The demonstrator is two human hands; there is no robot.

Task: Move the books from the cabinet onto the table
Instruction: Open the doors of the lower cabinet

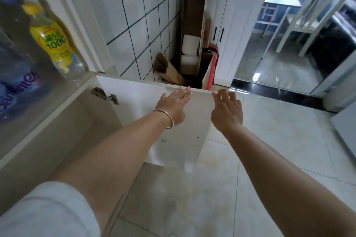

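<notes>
A white cabinet door (146,106) stands swung open in front of me, its inner face and a metal hinge (105,96) showing. My left hand (173,104), with a bangle on the wrist, lies flat against the door's inner face near its top edge, fingers straight. My right hand (226,110) is at the door's outer top corner, fingers curled over the edge. The cabinet's lower compartment (63,127) at left looks bare in the part I can see. No books are in view.
A yellow drink bottle (52,38) and a blue pack (17,75) sit behind the glass of the upper cabinet at left. Cardboard boxes (192,31) and a red suitcase (212,69) stand in the tiled corner. White chairs and a table (300,17) are at far right. Pale floor tiles lie below.
</notes>
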